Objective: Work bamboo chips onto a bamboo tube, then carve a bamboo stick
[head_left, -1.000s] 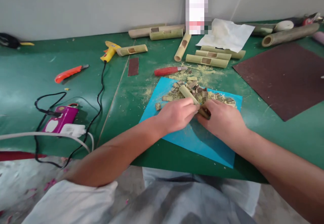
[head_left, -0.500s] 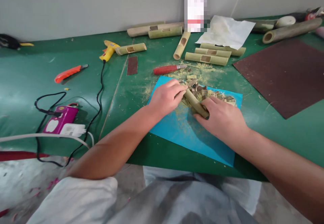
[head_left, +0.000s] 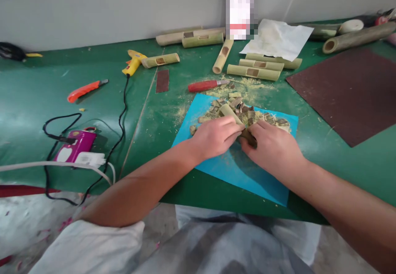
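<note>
Bamboo tube (head_left: 229, 112) was over the blue sheet (head_left: 222, 170) | right hand (head_left: 274, 142) gripped its near end, fingers curled closed | left hand (head_left: 214, 137), fingers closed on mid-tube, had come back from its far end; judged a return stroke, work along tube seemingly unfinished.

Left hand (head_left: 215, 138) slid down the bamboo tube (head_left: 232, 114); far end (head_left: 225, 108) uncovered.

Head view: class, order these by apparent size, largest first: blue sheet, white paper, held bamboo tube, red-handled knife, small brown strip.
1. Blue sheet, partly covered
2. White paper
3. Bamboo tube, partly hidden
4. Red-handled knife and small brown strip: too alike to rank
</note>
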The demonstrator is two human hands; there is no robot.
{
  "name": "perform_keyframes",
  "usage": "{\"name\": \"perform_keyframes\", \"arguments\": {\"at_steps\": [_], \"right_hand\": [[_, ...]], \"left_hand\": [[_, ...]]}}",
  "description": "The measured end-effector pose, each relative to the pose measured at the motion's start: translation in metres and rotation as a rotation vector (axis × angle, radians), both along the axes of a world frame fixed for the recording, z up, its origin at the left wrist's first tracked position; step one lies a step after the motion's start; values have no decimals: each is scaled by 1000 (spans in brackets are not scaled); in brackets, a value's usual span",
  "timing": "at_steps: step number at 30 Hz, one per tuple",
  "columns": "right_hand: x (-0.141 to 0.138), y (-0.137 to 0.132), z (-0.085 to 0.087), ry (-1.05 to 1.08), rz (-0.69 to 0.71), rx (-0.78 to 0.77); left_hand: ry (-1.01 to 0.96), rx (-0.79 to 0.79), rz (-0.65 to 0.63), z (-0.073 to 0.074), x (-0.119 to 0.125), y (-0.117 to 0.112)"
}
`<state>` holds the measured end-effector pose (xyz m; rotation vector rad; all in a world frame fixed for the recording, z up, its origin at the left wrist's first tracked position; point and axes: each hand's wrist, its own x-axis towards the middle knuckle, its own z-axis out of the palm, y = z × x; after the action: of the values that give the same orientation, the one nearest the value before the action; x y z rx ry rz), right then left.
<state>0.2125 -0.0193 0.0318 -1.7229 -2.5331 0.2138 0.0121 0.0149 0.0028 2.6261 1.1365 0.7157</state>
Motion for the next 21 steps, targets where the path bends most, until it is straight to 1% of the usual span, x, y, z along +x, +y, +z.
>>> {"name": "perform_keyframes", "arguments": {"at_steps": [1,4,5,8,9,10,12,13,14,16,17,18,19,21], "right_hand": [[0,0,0,3,4,-2],[1,0,-1,28,-12,-7],[1,0,-1,36,-15,-13],[2,1,-1,37,4,-39],[2,1,0,32,8,-45],[2,1,0,26,5,-49],[1,1,1,13,-12,-55],[1,2,1,7,-17,-59],[1,2,2,2,-17,-64],[1,2,2,-1,-10,-79],[1,2,2,2,-9,-86],[1,3,2,6,-12,-90],[1,3,2,9,-18,-91],[1,2,2,6,-31,-93]], "left_hand": [[1,17,12,0,0,1],[-29,113,165,0,-3,6],[-29,116,174,0,-3,6],[23,13,-20,2,-1,2],[27,-1,-51,3,-1,1],[17,30,-19,3,-1,0],[-21,105,138,3,-2,1],[-25,122,188,3,-2,1],[-13,124,170,2,-2,1],[51,67,19,1,-2,0],[65,54,-20,1,-3,0],[56,62,-12,1,-3,1],[22,95,38,1,-3,1],[-31,142,187,2,-3,3]]}}
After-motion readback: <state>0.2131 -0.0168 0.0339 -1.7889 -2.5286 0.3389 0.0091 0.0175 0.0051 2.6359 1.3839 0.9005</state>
